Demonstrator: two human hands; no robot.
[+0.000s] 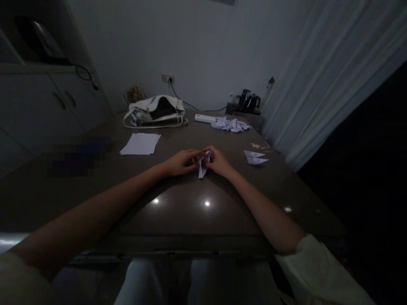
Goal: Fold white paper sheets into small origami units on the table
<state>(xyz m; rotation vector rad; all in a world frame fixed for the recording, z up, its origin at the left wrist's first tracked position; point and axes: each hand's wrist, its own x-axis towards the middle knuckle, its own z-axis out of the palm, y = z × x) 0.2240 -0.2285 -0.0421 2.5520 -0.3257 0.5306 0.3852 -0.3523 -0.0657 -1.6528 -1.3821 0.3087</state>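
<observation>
Near the middle of the dark table, both hands meet around a small folded paper piece [202,170]. My left hand [183,162] grips its left side, fingers bent over the upper part. From the other side my right hand [219,162] pinches it between thumb and fingers. One pale point of the paper sticks out below the fingers toward me; the rest is partly hidden. To the right lie two folded paper boats [255,161], side by side. A stack of white paper sheets [140,144] rests on the left part of the table.
At the back of the table [181,216] stands a white handbag [155,111], left of a pile of folded papers [231,124] and a white elongated object [204,118]. Small scraps [259,146] lie near the right edge. A black kettle [252,103] stands at the back right, beside a curtain [295,84].
</observation>
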